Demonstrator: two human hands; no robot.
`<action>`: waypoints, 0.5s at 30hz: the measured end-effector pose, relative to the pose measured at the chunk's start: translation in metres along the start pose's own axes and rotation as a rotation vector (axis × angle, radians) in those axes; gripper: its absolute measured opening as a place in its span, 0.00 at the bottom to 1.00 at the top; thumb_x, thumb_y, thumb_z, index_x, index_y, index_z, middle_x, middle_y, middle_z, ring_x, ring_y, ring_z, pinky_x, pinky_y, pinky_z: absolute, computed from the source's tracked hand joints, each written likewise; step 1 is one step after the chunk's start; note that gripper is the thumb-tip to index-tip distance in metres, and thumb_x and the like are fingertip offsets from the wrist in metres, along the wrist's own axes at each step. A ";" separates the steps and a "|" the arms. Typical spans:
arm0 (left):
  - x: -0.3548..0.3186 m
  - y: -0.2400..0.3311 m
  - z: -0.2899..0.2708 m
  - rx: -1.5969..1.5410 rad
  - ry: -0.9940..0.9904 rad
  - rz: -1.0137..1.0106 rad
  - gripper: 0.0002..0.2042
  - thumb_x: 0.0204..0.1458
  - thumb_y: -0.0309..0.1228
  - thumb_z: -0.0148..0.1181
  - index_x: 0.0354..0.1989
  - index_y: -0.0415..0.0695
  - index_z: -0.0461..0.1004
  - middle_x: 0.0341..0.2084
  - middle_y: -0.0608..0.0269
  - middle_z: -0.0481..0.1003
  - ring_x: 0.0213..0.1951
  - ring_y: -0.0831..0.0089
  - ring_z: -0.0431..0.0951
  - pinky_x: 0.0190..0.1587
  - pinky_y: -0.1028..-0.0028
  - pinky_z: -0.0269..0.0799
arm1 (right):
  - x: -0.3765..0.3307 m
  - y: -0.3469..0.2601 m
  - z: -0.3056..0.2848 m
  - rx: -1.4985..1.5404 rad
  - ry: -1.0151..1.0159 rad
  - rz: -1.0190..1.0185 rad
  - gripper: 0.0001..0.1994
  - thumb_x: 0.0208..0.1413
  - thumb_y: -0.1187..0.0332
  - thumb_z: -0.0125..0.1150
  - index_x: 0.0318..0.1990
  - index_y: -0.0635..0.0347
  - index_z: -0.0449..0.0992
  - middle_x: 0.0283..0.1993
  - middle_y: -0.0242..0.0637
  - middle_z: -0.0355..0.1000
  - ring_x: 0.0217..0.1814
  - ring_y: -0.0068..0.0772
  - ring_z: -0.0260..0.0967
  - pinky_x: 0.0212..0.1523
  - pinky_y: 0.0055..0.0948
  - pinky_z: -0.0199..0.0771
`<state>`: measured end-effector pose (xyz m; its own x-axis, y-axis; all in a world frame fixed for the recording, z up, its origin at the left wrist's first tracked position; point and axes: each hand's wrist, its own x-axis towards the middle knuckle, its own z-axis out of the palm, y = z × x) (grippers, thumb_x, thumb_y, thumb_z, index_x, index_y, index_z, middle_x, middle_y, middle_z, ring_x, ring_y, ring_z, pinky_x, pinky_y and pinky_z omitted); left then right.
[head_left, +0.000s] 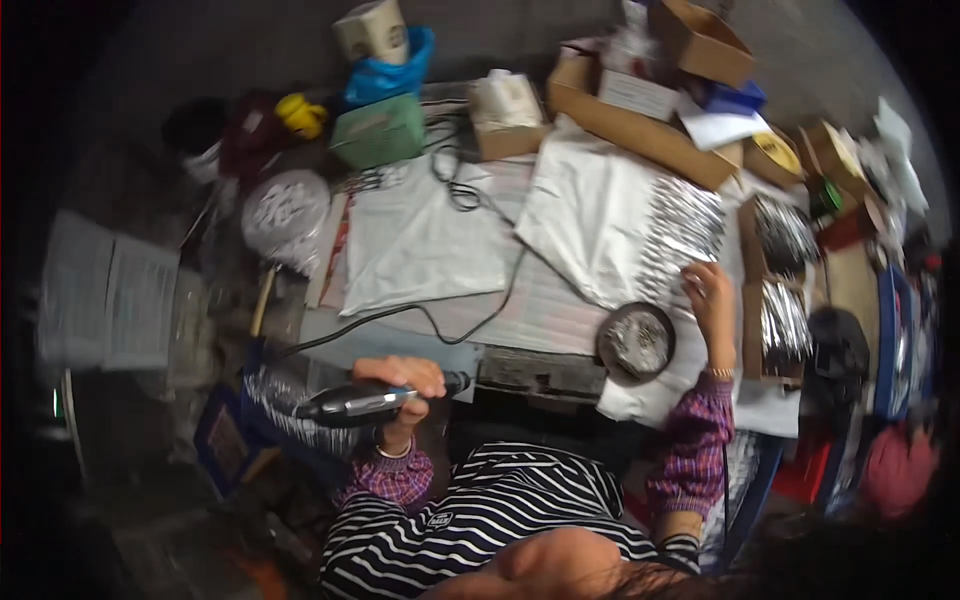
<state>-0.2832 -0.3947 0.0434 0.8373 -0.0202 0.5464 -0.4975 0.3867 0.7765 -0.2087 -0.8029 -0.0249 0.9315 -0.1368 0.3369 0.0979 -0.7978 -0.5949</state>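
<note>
My left hand (408, 382) is closed round a black corded electric screwdriver (350, 403), held level in front of my body with its tip toward the right. Its tip is just left of a dark metal block (540, 372) at the table's near edge. At the right, my right hand (712, 300) has its fingers bent together in a pinch beside rows of small silver metal parts (685, 222); what they hold is too small to make out. Those parts lie on a white plastic sheet (575, 205). Close below that hand stands a round dark bowl (604, 352) of small shiny pieces.
Two cardboard boxes of long silver parts (784, 325) stand at the right. Another white bag (425, 245) lies left of the middle, with a black cable (430, 312) running past it. A green box (378, 132), a cardboard tray (630, 122) and a tub of white pieces (287, 215) stand around.
</note>
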 end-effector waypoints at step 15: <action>-0.001 -0.021 -0.042 0.085 -0.159 0.082 0.17 0.46 0.27 0.66 0.39 0.41 0.63 0.24 0.57 0.73 0.24 0.69 0.74 0.28 0.69 0.71 | 0.054 -0.266 0.076 0.521 -0.327 -0.392 0.21 0.36 0.91 0.44 0.37 0.62 0.74 0.29 0.41 0.67 0.32 0.36 0.70 0.31 0.28 0.67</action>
<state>-0.2637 -0.3639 0.0138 0.7498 -0.1399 0.6467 -0.5860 0.3136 0.7472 -0.1575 -0.5534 0.0960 0.8431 0.3487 0.4094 0.5236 -0.3582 -0.7730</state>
